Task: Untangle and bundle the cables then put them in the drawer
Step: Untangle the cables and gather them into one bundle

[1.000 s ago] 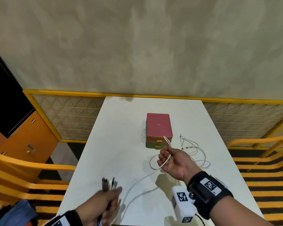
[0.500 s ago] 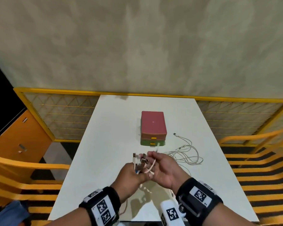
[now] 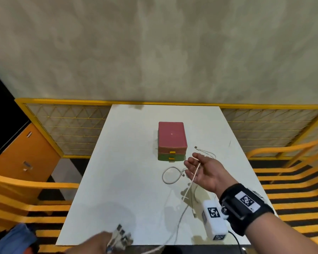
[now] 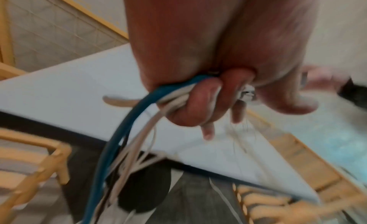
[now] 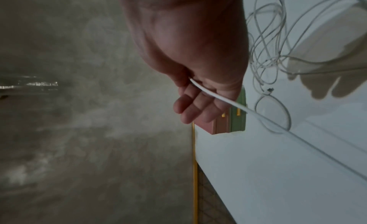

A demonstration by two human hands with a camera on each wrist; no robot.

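Note:
A small drawer box [image 3: 172, 136] with a pink top and shut pink and green drawers stands mid-table. My left hand [image 3: 97, 243] is at the near table edge. It grips a bundle of cable ends [image 3: 120, 235], one blue cable [image 4: 129, 125] and several white ones [image 4: 174, 100]. My right hand [image 3: 204, 167] hovers palm up just right of the box. A white cable [image 5: 218, 98] is tucked between its thumb and fingers and runs down toward my left hand. Loose white cables [image 3: 207, 154] lie behind it, and one loop [image 3: 170, 176] lies to its left.
The white table [image 3: 127, 162] has bare surface on its left half. Yellow slatted chairs [image 3: 26, 191] [image 3: 292, 173] flank it. A yellow mesh fence [image 3: 72, 125] runs behind, and an orange cabinet [image 3: 22, 153] stands at far left.
The hands were together over the table's middle. Now my left hand has pulled back to the near edge with the bundle. My right hand has moved right, a white cable drawn out between them.

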